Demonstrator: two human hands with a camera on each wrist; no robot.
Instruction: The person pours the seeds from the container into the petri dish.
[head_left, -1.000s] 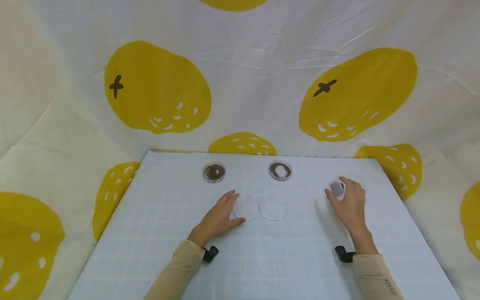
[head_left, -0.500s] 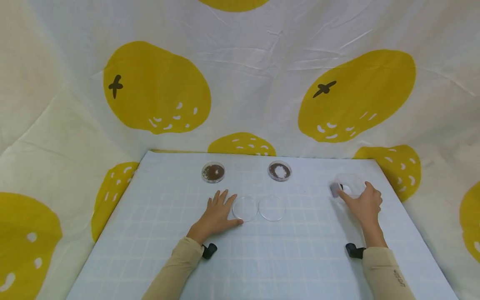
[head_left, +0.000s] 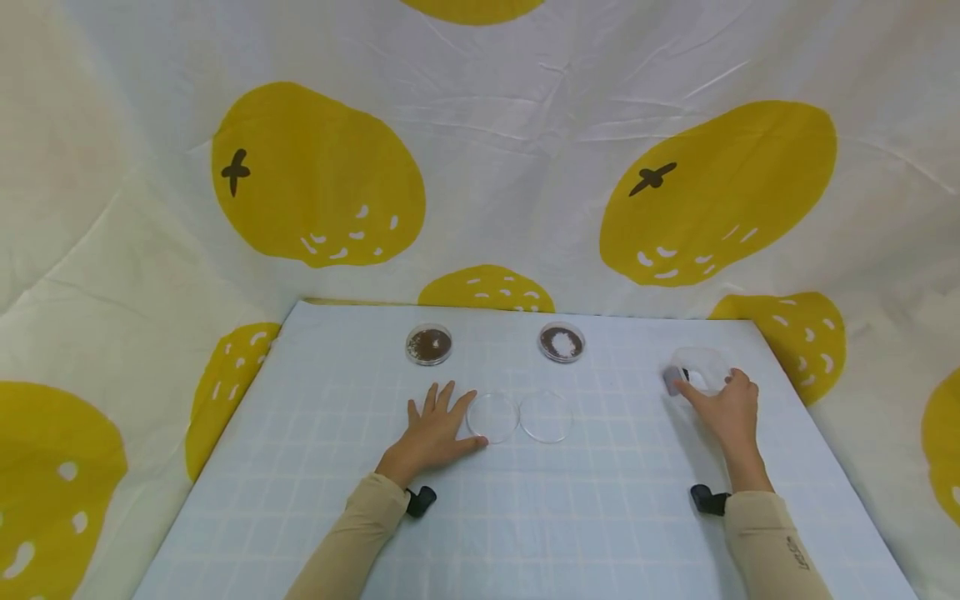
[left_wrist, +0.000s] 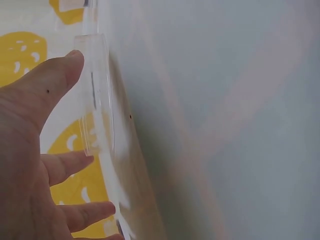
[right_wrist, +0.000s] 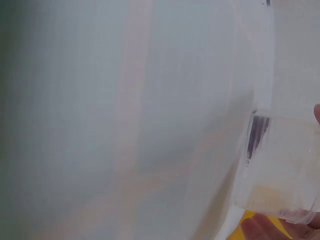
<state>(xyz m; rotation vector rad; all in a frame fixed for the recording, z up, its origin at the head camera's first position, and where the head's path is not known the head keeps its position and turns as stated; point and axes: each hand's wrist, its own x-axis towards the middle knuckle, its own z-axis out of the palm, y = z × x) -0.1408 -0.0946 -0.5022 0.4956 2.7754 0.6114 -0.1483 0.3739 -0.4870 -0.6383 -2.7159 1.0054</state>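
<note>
My left hand (head_left: 427, 437) lies at the left of an empty clear petri dish (head_left: 492, 417), fingers straight and spread. In the left wrist view its thumb (left_wrist: 67, 70) and forefinger come right up to opposite ends of the dish's rim (left_wrist: 97, 95). A second clear round dish (head_left: 546, 417) sits against the first on its right. At the right, my right hand (head_left: 727, 417) grips a clear plastic container (head_left: 701, 363) between thumb and fingers. A grey piece (head_left: 672, 381) shows at the container's left side, with something white and black beside it. The right wrist view shows the container's clear wall (right_wrist: 285, 165).
Farther back stand two covered-looking dishes of dark brown material: the left one (head_left: 429, 344) has white flecks, the right one (head_left: 562, 342) a white patch. They rest on a pale checked tablecloth (head_left: 570, 517). A curtain (head_left: 510, 192) with yellow fruit hangs behind the table.
My right hand has shifted right and now holds the clear container, which was mostly behind it before. The left hand's fingers have spread apart beside the dish, its wrist nearly in place.
</note>
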